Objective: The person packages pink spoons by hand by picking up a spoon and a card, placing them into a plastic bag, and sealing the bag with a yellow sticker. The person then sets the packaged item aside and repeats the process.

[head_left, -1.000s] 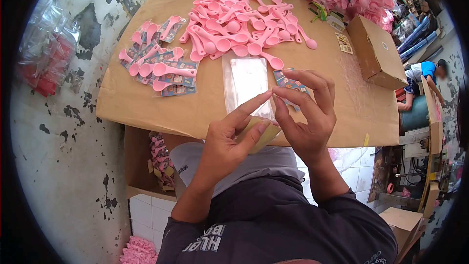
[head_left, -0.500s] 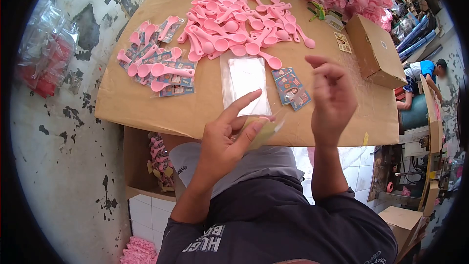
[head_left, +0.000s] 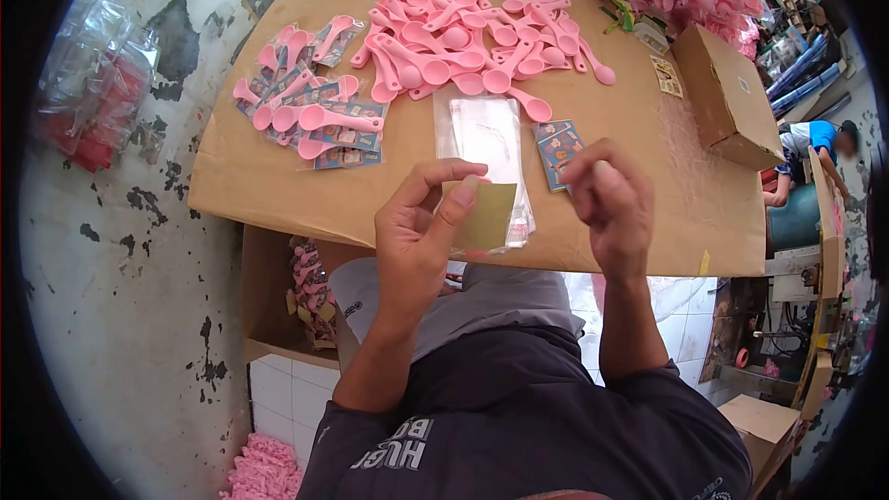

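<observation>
Olive card (head_left: 493,216) in left hand (head_left: 421,213), right hand (head_left: 613,208) near blue cards (head_left: 553,146)

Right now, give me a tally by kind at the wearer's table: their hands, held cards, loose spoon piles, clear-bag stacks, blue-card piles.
Hands: 2, the left hand and the right hand
Held olive card: 1
Loose pink spoon pile: 1
Clear-bag stack: 1
Blue-card pile: 1
Total: 6
Spoons overlap too much for a piece count.
</observation>
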A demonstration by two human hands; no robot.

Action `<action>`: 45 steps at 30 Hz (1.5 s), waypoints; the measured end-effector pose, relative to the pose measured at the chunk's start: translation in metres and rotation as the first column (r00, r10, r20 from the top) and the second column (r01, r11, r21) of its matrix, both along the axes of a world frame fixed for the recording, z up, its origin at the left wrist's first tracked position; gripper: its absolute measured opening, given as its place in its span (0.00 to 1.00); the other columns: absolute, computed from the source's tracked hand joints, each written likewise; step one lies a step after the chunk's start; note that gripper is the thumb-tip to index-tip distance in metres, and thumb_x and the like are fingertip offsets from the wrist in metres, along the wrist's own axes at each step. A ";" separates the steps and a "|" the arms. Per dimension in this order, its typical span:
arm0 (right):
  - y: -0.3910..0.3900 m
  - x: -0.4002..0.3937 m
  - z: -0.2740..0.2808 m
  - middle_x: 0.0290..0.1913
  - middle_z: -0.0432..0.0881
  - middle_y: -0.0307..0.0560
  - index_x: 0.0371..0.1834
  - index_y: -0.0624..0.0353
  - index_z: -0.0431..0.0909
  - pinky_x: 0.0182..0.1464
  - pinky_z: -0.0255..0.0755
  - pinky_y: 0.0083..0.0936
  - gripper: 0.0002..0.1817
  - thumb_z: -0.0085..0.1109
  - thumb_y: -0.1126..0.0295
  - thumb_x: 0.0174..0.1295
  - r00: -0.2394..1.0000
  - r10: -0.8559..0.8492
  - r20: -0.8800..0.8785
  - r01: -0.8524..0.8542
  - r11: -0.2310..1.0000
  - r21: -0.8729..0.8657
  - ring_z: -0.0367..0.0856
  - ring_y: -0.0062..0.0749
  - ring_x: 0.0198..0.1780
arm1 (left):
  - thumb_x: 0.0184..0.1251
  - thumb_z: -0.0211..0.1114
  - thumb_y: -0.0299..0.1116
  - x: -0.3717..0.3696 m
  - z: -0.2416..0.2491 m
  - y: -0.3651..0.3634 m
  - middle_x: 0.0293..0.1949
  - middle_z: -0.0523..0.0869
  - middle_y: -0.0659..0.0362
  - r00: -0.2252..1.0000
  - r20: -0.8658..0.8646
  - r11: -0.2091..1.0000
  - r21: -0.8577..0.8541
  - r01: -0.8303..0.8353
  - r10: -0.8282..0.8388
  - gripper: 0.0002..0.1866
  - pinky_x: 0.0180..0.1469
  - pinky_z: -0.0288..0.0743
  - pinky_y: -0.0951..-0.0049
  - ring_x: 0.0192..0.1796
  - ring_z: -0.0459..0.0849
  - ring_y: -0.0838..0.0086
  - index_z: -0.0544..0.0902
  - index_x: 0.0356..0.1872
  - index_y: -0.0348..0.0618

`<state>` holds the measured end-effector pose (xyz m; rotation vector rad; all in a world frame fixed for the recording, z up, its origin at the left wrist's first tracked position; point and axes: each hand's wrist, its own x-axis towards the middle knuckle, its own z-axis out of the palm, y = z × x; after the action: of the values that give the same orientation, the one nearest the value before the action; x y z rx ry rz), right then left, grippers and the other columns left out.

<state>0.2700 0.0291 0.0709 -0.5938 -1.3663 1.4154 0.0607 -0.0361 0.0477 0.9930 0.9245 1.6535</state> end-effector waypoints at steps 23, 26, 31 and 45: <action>-0.010 -0.014 0.003 0.42 0.85 0.37 0.48 0.63 0.85 0.41 0.73 0.16 0.06 0.62 0.74 0.74 0.989 0.117 0.087 -0.111 0.991 -0.072 0.79 0.13 0.38 | 0.77 0.65 0.24 -0.005 0.009 -0.013 0.43 0.93 0.52 0.992 -0.128 0.999 0.054 0.001 0.006 0.10 0.44 0.81 0.81 0.44 0.89 0.79 0.84 0.55 0.32; -0.013 -0.012 0.005 0.41 0.84 0.35 0.44 0.62 0.86 0.36 0.68 0.14 0.06 0.60 0.74 0.74 0.985 0.146 0.095 -0.141 0.988 -0.059 0.75 0.12 0.34 | 0.77 0.64 0.23 -0.010 0.005 -0.014 0.43 0.92 0.53 0.985 -0.172 0.989 0.143 0.034 -0.009 0.08 0.44 0.81 0.81 0.44 0.88 0.80 0.84 0.52 0.33; -0.016 -0.011 0.008 0.40 0.83 0.36 0.41 0.62 0.87 0.34 0.66 0.14 0.07 0.58 0.77 0.74 0.984 0.159 0.080 -0.157 0.987 -0.038 0.73 0.12 0.33 | 0.76 0.63 0.21 -0.009 0.003 -0.017 0.41 0.92 0.54 0.994 -0.100 0.988 0.144 0.061 -0.046 0.06 0.46 0.81 0.80 0.43 0.88 0.80 0.83 0.49 0.33; -0.025 -0.013 0.015 0.40 0.78 0.36 0.64 0.63 0.70 0.39 0.69 0.13 0.24 0.66 0.83 0.67 0.992 0.108 0.072 -0.107 0.994 -0.009 0.75 0.10 0.37 | 0.74 0.68 0.23 -0.003 0.012 -0.020 0.47 0.92 0.46 0.993 0.023 0.992 0.045 0.115 -0.116 0.19 0.53 0.85 0.75 0.49 0.90 0.73 0.77 0.62 0.34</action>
<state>0.2570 0.0038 0.0860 -0.5873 -1.4707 1.4968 0.0574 -0.0557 0.0600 1.0333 0.8020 1.5913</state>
